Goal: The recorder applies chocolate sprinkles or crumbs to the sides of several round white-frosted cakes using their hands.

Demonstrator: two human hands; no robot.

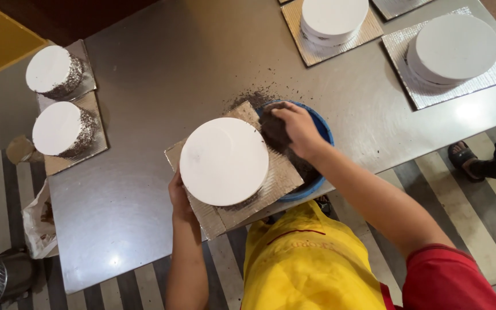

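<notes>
A round white frosted cake (224,161) sits on a square silver board (285,178), tilted over a blue bowl (322,129) of dark chocolate crumbs at the table's near edge. My left hand (179,198) grips the board's left edge from below. My right hand (297,129) holds a handful of dark crumbs against the cake's right side, above the bowl. Spilled crumbs (254,95) lie on the steel table just beyond the board.
Two cakes with crumb-coated sides (50,69) (58,129) stand on boards at the left. Two plain white cakes (334,17) (454,49) rest on boards at the far right. A person's sandalled foot (469,158) is on the striped floor at right. A bag (38,221) hangs by the table's left edge.
</notes>
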